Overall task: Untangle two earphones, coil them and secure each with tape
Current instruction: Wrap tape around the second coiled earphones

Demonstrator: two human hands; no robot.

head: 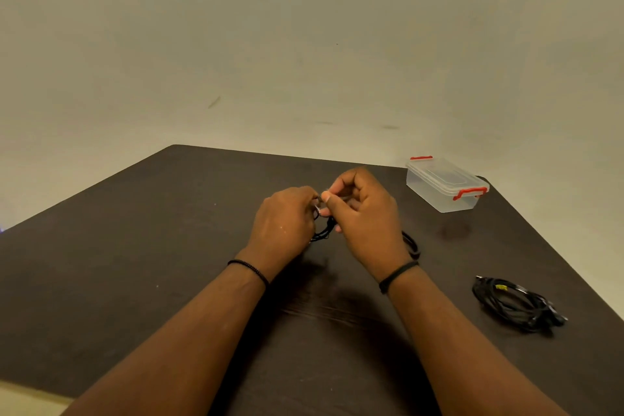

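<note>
While both forearms reach out over the dark table (135, 280), we see the two hands meet above its middle, raised a little off the surface. Our left hand (283, 223) has its fingers curled inward around a bundle of black earphone cord (323, 231), which hangs in a short tangle of loops between the two hands. Our right hand (364, 213) brings thumb and forefinger together in a pinch just beside the left knuckles; what sits in that pinch is small and pale, perhaps a bit of tape, though we cannot tell for sure at this size. A further loop of black cord (412, 244) shows behind the right wrist, and whether it joins the held bundle is hidden from us. Each wrist carries a thin black band. Well apart to the right, near the table edge, lies a second earphone (516, 304), already coiled into an oval with a small yellow mark on it. At the far right corner stands a clear plastic box (445, 184) with red clips, its lid on. Behind the table rises a plain pale wall (304, 44).
</note>
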